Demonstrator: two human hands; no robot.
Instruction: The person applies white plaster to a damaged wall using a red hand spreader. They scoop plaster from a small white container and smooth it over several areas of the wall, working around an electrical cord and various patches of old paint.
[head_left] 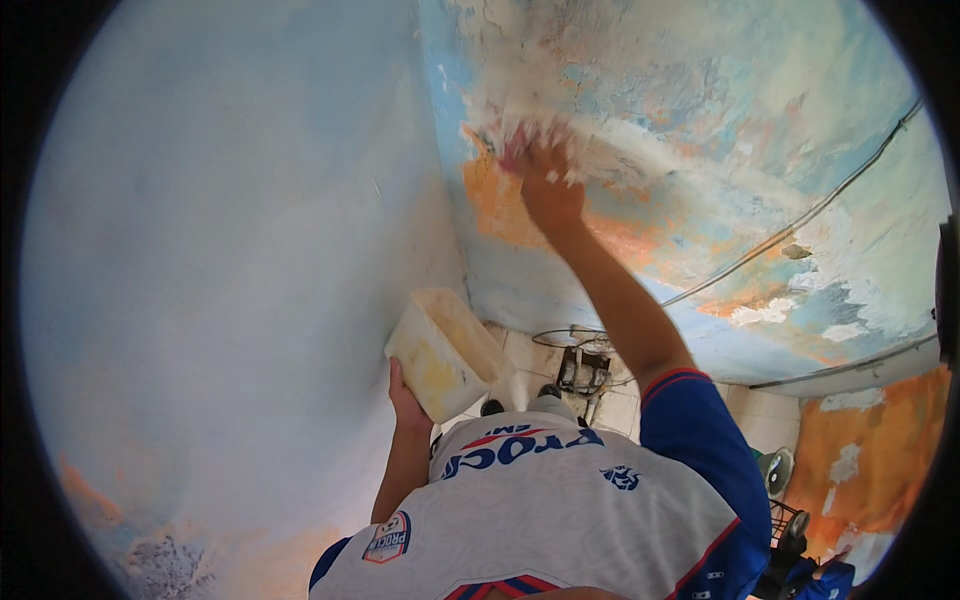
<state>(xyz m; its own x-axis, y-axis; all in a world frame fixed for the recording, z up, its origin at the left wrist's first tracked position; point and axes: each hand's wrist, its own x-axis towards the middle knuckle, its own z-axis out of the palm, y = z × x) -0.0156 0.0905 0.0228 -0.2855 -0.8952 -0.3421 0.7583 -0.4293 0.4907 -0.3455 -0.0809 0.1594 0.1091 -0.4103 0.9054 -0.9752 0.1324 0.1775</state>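
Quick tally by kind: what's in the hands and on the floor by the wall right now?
Tubs: 1, cream, held in the left hand – tub
Hands at the wall: 1, the right hand on the peeling wall, blurred, so any tool is unclear
Fans: 2 – fan lying on the floor, fan by the orange wall
Total: 4

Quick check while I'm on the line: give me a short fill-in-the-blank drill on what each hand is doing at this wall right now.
1. The left hand holds a cream plastic ____ from below.
2. The right hand is raised against the peeling ____, where white and orange patches show.
3. A thin dark ____ runs slanting across the wall to the right of the raised arm.
4. The tub is near the corner, ____ the raised hand.

Missing words: tub; wall; cable; below
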